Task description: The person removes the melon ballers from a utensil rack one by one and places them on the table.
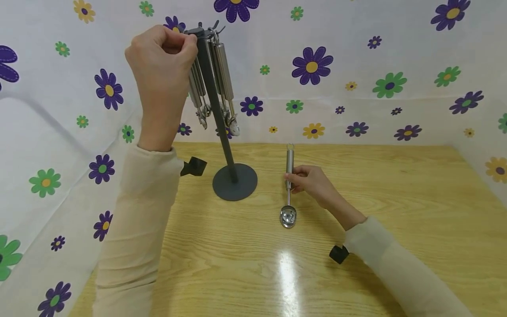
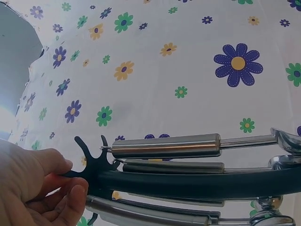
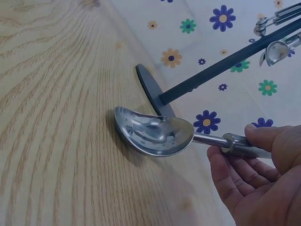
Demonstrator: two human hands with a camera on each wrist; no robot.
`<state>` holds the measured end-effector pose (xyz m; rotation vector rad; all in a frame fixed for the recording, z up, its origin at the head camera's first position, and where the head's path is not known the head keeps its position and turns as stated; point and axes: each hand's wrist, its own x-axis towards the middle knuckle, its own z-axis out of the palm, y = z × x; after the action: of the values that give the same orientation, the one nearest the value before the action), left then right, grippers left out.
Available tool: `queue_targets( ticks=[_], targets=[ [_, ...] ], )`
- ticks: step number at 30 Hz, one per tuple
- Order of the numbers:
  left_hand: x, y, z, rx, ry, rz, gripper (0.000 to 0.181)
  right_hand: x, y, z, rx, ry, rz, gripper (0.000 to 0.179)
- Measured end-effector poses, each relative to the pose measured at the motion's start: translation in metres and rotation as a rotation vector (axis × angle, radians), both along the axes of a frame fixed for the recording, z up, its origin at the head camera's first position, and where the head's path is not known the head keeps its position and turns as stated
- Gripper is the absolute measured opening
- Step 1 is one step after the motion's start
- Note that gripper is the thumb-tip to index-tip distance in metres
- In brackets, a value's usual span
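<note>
My left hand (image 1: 168, 53) is up at the top of a dark grey utensil stand (image 1: 215, 97). In the left wrist view its thumb and forefinger pinch one of the stand's hooks. Several metal utensils (image 1: 223, 72) with thick cylindrical handles hang from the other hooks. To the right of the stand's round base, my right hand (image 1: 313, 182) grips a shiny metal ice cream scoop (image 1: 290, 160) by its handle. The scoop's handle ring points away from me. Its oval bowl (image 3: 155, 134) faces up close to the table; I cannot tell whether it touches.
The wooden table (image 1: 380, 198) meets a white flower-patterned cloth (image 1: 356, 57) at the back and sides. The stand's round base (image 1: 235, 189) rests on the table left of the scoop. Black wrist mounts (image 1: 194, 166) stick out from both sleeves.
</note>
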<state>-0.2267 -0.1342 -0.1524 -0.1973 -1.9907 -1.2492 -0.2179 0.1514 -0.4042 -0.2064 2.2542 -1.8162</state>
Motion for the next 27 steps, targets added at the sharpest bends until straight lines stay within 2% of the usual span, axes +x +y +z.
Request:
queue_targets(
  ticks=[8, 27],
  targets=[
    [0.0, 0.001, -0.001, -0.012, -0.003, 0.023, 0.022, -0.004, 0.001, -0.004, 0.022, -0.026, -0.023, 0.038],
    [0.003, 0.002, -0.003, -0.009, 0.011, 0.001, 0.022, -0.013, 0.003, -0.025, 0.171, -0.028, -0.036, 0.037]
  ],
)
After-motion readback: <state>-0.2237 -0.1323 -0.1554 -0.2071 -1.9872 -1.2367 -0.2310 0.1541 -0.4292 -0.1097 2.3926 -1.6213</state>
